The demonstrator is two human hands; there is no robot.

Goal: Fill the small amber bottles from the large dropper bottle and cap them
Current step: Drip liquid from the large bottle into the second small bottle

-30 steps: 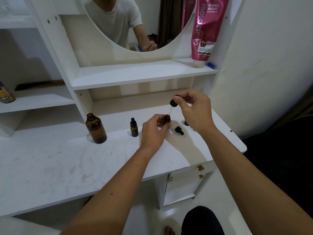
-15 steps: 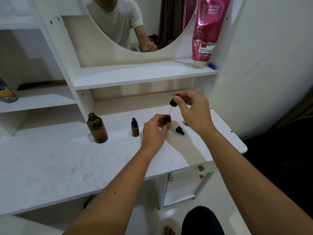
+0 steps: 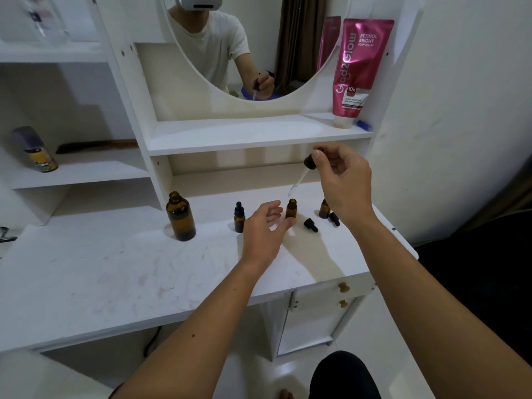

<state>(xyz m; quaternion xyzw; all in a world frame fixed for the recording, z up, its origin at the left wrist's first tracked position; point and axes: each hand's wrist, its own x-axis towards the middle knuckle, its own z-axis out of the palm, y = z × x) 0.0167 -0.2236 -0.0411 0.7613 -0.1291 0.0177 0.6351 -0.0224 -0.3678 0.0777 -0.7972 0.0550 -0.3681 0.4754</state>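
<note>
At a white vanity counter [image 3: 115, 269], a person's right hand [image 3: 344, 180] pinches the black bulb of a glass dropper [image 3: 302, 175], holding it tilted in the air with its tip above and just left of an open small amber bottle [image 3: 291, 209]. The left hand [image 3: 263, 226] hovers just beside that bottle with fingers loosely spread, grasping nothing; whether the thumb touches the bottle's base cannot be told. The large dropper bottle [image 3: 181, 218], uncapped, stands upright at the left of the group. Between it and the left hand stands a capped small bottle [image 3: 239, 217]. A second open small bottle [image 3: 324, 209] stands farther right, partly hidden behind the right wrist. Two loose black dropper caps [image 3: 311, 225] lie on the counter to the right of the middle bottle. A pink tube [image 3: 357, 70] stands cap-down on the shelf by the oval mirror [image 3: 259, 53], which reflects the person.
</note>
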